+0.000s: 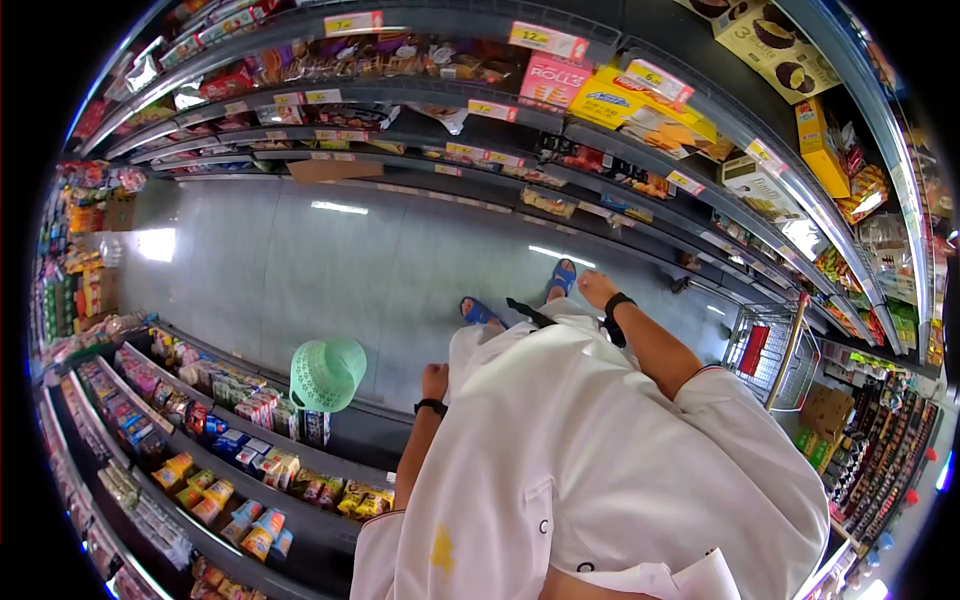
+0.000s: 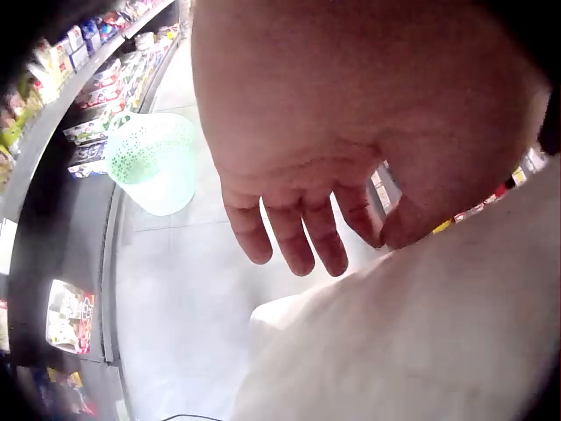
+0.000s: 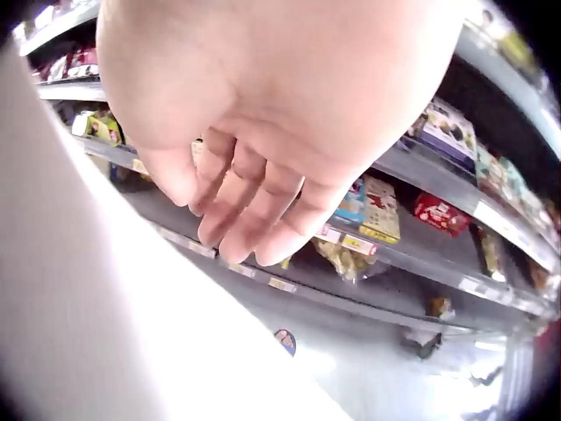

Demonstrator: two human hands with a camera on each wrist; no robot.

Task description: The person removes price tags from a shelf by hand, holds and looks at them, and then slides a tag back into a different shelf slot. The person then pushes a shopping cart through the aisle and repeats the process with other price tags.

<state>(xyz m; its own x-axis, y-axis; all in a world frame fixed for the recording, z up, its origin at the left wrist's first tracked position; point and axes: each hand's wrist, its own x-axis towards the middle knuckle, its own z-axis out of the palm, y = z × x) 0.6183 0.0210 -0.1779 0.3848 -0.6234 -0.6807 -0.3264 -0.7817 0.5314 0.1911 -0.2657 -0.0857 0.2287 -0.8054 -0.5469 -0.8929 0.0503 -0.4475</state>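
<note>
In the head view the left hand (image 1: 434, 382) hangs beside the white clothing, with a green perforated basket (image 1: 328, 374) some way to its left. The left wrist view shows that hand (image 2: 324, 149) empty, fingers loosely bent, and the basket (image 2: 153, 165) beyond it near the shelf edge. The right hand (image 1: 598, 290) is held in front of the body above the floor, near a blue sandal (image 1: 563, 275). Seen from the right wrist, this hand (image 3: 263, 132) also holds nothing; its fingers are loosely curled, with shelves of packets behind.
Stocked shelves (image 1: 420, 97) run along the far side, and lower shelves (image 1: 230, 440) with packets stand at the left. Grey floor (image 1: 260, 250) lies between them. A metal shopping cart (image 1: 775, 350) is at the right, and a cardboard piece (image 1: 335, 171) sticks out from the far shelf.
</note>
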